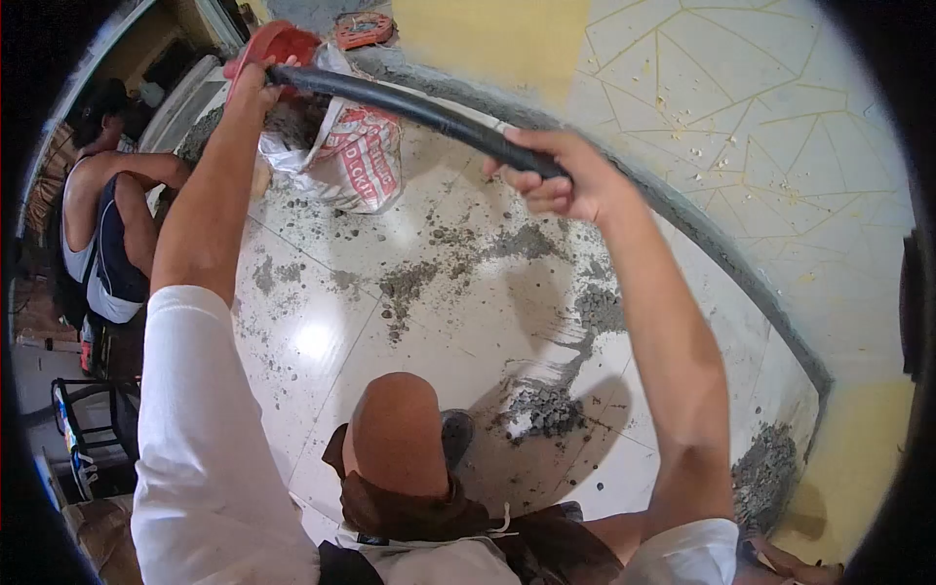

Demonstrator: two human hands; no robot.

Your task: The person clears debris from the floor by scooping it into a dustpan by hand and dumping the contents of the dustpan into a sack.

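Observation:
My right hand (561, 175) is wrapped round the lower end of a thick black handle (409, 105). The handle slants up and left to what looks like a red dustpan (278, 41), partly hidden. At that far end my left hand (255, 86) is closed, gripping where the handle meets the red pan. The pan is tilted over the mouth of a white sack with red print (361, 156). Dark rubble (291, 125) shows in the sack's opening.
Grey mortar crumbs (409, 283) lie scattered across the white tiles, with a small heap (546, 409) near my knee. An orange tool (363, 29) rests by the ledge. A seated person (107, 205) is at left, near a black metal frame (93, 419).

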